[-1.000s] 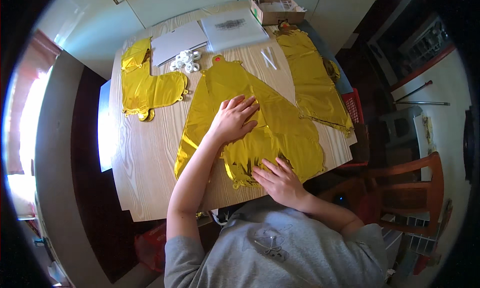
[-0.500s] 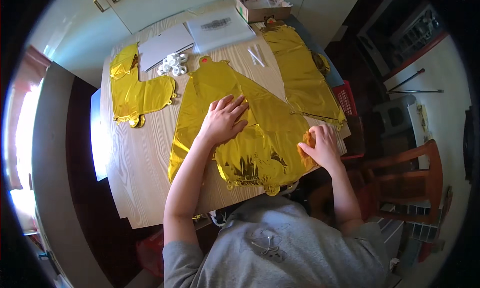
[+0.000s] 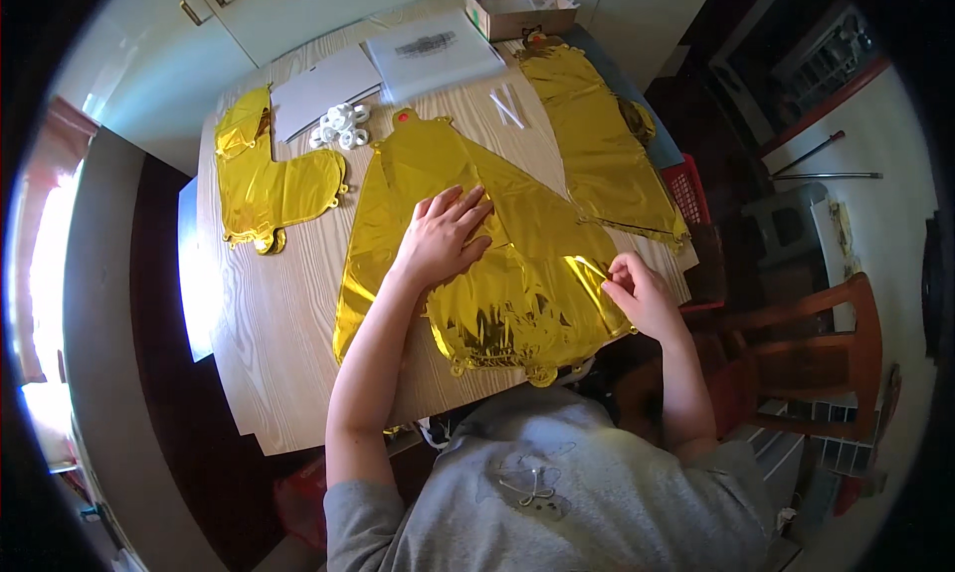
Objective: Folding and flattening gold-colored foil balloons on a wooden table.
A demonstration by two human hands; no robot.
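Observation:
A flat, uninflated gold foil balloon [image 3: 542, 224] lies across the near middle of the table, creased, with small tabs along its edges and a red dot at its far tip. My left hand [image 3: 445, 238] rests palm down on its centre, fingers stretched out. At the balloon's right edge, my right hand [image 3: 645, 295] has its thumb and fingers together on the foil. A bright fold shows just left of those fingers. Another gold foil balloon [image 3: 282, 192], bent in shape, lies to the left, and a third gold foil balloon [image 3: 605, 139] lies to the far right.
White rolls [image 3: 341, 126] sit in a cluster beyond the balloon, near pale sheets [image 3: 326, 89] and a clear plastic sleeve [image 3: 438, 73]. White sticks [image 3: 506, 107] lie right of them. A cardboard box [image 3: 521, 23] stands at the back. A wooden chair [image 3: 860, 348] is at right.
My right hand has drawn slightly up and right with the foil edge. The crumpled orange-looking patch under it has given way to a smooth bright fold. My left hand stays put.

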